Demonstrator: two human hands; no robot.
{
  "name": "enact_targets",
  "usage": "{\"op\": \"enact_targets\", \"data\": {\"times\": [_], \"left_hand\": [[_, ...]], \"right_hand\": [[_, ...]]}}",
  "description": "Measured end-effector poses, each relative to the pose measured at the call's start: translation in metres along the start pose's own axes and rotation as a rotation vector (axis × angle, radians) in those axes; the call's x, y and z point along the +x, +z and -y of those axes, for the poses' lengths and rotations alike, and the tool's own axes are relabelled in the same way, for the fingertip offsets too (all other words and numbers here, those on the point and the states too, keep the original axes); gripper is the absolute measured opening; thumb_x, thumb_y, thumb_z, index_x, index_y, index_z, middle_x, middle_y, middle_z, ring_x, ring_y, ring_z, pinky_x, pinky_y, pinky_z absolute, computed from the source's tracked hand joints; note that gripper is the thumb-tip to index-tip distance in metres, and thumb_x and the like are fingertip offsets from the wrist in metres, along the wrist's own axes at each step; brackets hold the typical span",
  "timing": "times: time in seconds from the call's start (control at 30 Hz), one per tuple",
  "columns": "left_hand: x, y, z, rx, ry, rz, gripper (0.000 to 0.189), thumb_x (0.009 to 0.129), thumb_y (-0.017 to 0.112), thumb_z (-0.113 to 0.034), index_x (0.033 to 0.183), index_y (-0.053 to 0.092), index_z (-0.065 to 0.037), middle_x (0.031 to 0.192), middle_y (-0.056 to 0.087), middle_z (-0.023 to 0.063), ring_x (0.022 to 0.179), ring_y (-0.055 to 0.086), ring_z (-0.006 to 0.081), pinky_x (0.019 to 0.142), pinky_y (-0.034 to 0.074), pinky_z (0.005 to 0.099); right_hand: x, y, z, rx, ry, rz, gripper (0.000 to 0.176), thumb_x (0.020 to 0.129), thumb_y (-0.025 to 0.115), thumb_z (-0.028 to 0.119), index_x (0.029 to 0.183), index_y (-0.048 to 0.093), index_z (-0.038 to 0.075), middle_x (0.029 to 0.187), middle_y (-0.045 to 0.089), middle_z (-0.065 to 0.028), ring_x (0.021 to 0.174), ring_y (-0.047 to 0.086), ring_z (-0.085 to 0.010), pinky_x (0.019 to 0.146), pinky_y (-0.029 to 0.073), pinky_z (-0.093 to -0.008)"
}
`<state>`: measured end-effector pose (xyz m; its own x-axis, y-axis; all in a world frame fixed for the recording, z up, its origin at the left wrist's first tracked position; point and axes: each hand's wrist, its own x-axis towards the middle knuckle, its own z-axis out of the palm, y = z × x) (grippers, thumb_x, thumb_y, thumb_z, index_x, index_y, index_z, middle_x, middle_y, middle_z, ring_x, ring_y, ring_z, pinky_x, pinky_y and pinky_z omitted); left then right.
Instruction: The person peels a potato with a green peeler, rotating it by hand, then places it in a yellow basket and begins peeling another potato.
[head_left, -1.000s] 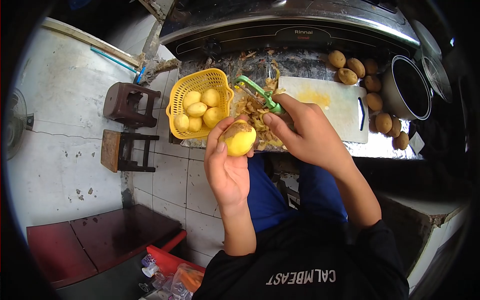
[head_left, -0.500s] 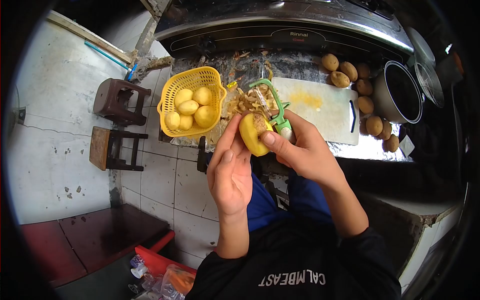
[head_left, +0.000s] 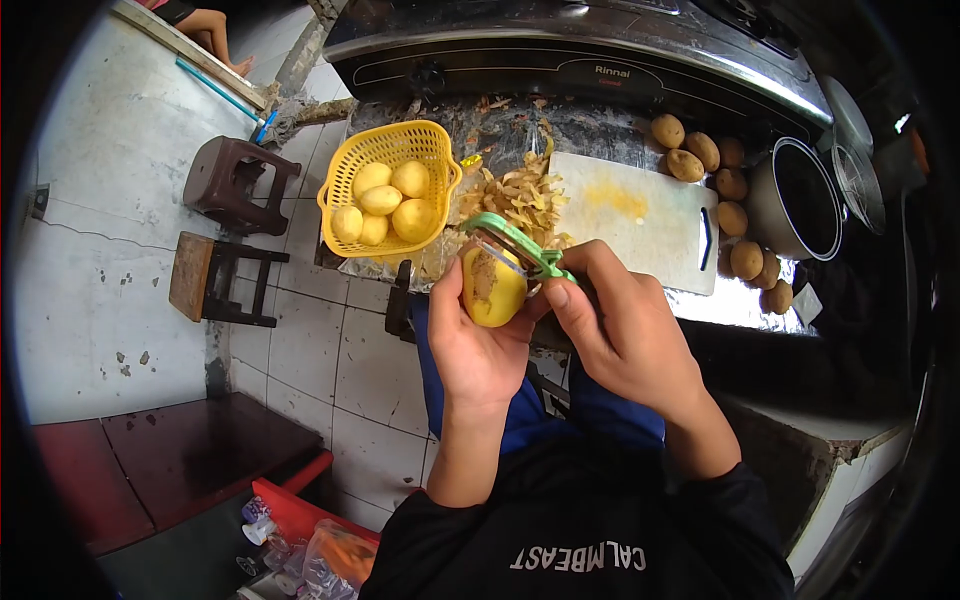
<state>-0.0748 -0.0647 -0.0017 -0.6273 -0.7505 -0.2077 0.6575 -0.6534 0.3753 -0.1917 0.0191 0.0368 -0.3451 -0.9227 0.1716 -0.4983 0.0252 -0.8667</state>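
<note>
My left hand point(head_left: 480, 355) is closed around a mostly peeled potato point(head_left: 497, 295), which keeps a strip of brown skin on its upper left side. In my right hand point(head_left: 615, 325) is a green peeler point(head_left: 515, 240), its blade lying across the top of the potato. Beyond my hands, a heap of potato peelings point(head_left: 525, 195) lies on the foil-covered counter. To the left, a yellow basket point(head_left: 334, 180) holds several peeled potatoes point(head_left: 381, 200). Unpeeled potatoes point(head_left: 747, 260) are spread along the right of the counter.
A white cutting board point(head_left: 640, 240) lies right of the peelings, with a metal pot point(head_left: 835, 225) farther right. The stove point(head_left: 590, 75) borders the back. Two stools point(head_left: 190, 275) stand at the left. Another person's legs point(head_left: 210, 35) show at the top left.
My left hand has closed around the potato, which has turned so its skin faces up. My right hand has brought the peeler onto it. The view has shifted slightly; the legs have appeared.
</note>
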Motion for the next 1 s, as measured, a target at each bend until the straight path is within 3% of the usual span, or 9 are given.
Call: {"op": "enact_targets", "data": {"times": [0.03, 0.2, 0.27, 0.5, 0.7, 0.77, 0.87, 1.0], "left_hand": [[0.001, -0.011, -0.003, -0.018, -0.034, 0.146, 0.046, 0.101, 0.032, -0.033, 0.127, 0.049, 0.001, 0.111, 0.06, 0.0181, 0.104, 0.061, 0.0291, 0.091, 0.051, 0.0408], [-0.004, -0.003, -0.005, 0.089, 0.006, 0.107, 0.045, 0.1, 0.031, -0.031, 0.13, 0.044, 0.0, 0.108, 0.062, 0.0168, 0.103, 0.062, 0.0353, 0.094, 0.05, 0.0448], [-0.005, -0.003, -0.009, 0.038, -0.021, 0.186, 0.046, 0.101, 0.032, -0.031, 0.131, 0.041, 0.002, 0.11, 0.057, 0.0201, 0.109, 0.057, 0.0366, 0.097, 0.048, 0.0476], [-0.008, -0.001, -0.005, 0.052, -0.012, 0.214, 0.042, 0.1, 0.033, -0.029, 0.128, 0.044, 0.001, 0.107, 0.062, 0.0172, 0.105, 0.061, 0.0332, 0.096, 0.049, 0.0427], [-0.011, 0.003, 0.004, 0.173, 0.126, 0.215, 0.043, 0.101, 0.033, -0.03, 0.127, 0.044, 0.002, 0.106, 0.062, 0.0165, 0.105, 0.061, 0.0318, 0.095, 0.048, 0.0411], [-0.012, 0.006, -0.001, 0.215, 0.173, 0.161, 0.044, 0.1, 0.033, -0.031, 0.127, 0.044, 0.003, 0.104, 0.061, 0.015, 0.103, 0.06, 0.0286, 0.093, 0.048, 0.0394], [-0.011, 0.005, -0.004, 0.16, 0.175, 0.225, 0.045, 0.101, 0.033, -0.033, 0.126, 0.046, 0.002, 0.1, 0.06, 0.0133, 0.1, 0.058, 0.0253, 0.09, 0.047, 0.0374], [-0.01, 0.004, -0.001, 0.175, 0.179, 0.228, 0.043, 0.101, 0.033, -0.035, 0.12, 0.049, 0.0, 0.097, 0.057, 0.0116, 0.093, 0.056, 0.0235, 0.087, 0.047, 0.0358]], "right_hand": [[-0.002, 0.001, -0.005, -0.023, -0.153, -0.028, 0.024, 0.091, 0.063, 0.02, 0.101, 0.055, 0.0, 0.065, 0.06, -0.0163, 0.057, 0.062, -0.0341, 0.05, 0.049, -0.039], [-0.014, -0.007, -0.009, -0.322, -0.37, 0.008, 0.024, 0.085, 0.069, 0.024, 0.098, 0.06, 0.005, 0.069, 0.059, -0.0064, 0.051, 0.06, -0.0254, 0.045, 0.048, -0.0344], [-0.015, -0.012, -0.005, -0.487, -0.426, 0.067, 0.027, 0.084, 0.07, 0.025, 0.101, 0.062, 0.006, 0.065, 0.056, -0.004, 0.049, 0.058, -0.0216, 0.043, 0.046, -0.032], [-0.018, -0.012, -0.003, -0.575, -0.454, 0.028, 0.029, 0.083, 0.07, 0.026, 0.102, 0.062, 0.005, 0.063, 0.054, -0.0017, 0.045, 0.056, -0.0179, 0.04, 0.044, -0.0297], [-0.014, -0.008, -0.005, -0.532, -0.448, -0.017, 0.029, 0.083, 0.07, 0.024, 0.103, 0.062, 0.005, 0.064, 0.054, -0.002, 0.045, 0.055, -0.0193, 0.04, 0.044, -0.0307], [-0.014, -0.009, 0.0, -0.53, -0.384, 0.005, 0.032, 0.082, 0.072, 0.023, 0.108, 0.062, 0.007, 0.067, 0.056, -0.0015, 0.055, 0.059, -0.02, 0.047, 0.042, -0.0318], [-0.011, -0.009, -0.003, -0.511, -0.469, -0.026, 0.027, 0.085, 0.068, 0.025, 0.101, 0.061, 0.006, 0.064, 0.055, -0.0023, 0.046, 0.056, -0.0202, 0.041, 0.044, -0.0318], [-0.011, -0.005, -0.002, -0.466, -0.471, -0.021, 0.027, 0.085, 0.067, 0.027, 0.101, 0.061, 0.006, 0.063, 0.055, -0.0021, 0.047, 0.057, -0.0203, 0.041, 0.044, -0.032]]}}
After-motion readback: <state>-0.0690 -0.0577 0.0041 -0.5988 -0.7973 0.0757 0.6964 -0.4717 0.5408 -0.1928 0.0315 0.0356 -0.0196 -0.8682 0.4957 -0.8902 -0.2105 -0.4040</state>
